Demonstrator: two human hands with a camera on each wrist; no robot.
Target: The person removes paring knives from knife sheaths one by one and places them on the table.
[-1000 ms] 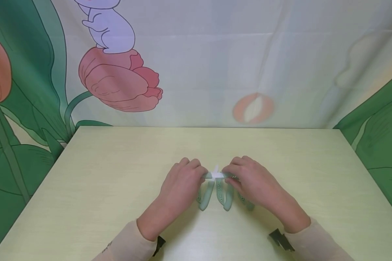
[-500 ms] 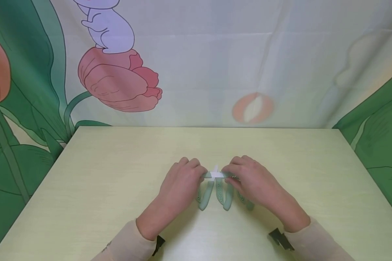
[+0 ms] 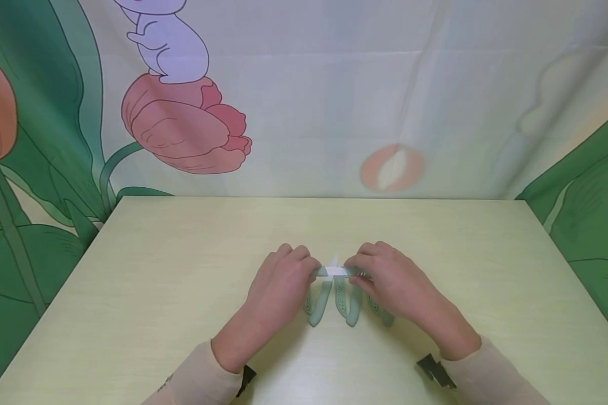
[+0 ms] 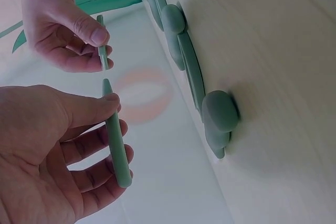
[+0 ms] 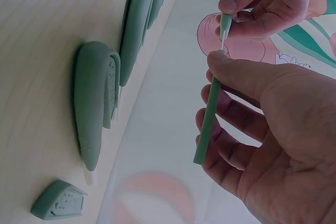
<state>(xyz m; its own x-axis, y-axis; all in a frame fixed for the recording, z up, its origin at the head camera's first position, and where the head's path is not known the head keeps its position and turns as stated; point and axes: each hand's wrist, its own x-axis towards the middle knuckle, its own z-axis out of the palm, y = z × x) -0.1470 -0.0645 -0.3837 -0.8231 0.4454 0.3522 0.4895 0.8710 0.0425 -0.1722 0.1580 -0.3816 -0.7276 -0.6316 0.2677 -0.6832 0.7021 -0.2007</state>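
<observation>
In the head view, my left hand (image 3: 282,281) and my right hand (image 3: 390,275) face each other over the middle of the table. A white blade-like strip (image 3: 335,271) spans the gap between the green pieces they hold. My left thumb and fingers pinch a smooth, rounded green handle (image 4: 119,158). My right thumb and fingers pinch a narrow green bar (image 5: 206,129), possibly a sheath. Below, several matching green pieces lie on the table, including a smooth curved one (image 3: 320,304) and a patterned one (image 3: 340,295). The hands partly cover others.
The pale wooden table (image 3: 182,270) reaches back to a printed curtain (image 3: 304,112) with flowers and a rabbit. In the right wrist view, a short green patterned piece (image 5: 60,200) lies apart from a longer green piece (image 5: 92,103). Rounded green ends (image 4: 219,111) show in the left wrist view.
</observation>
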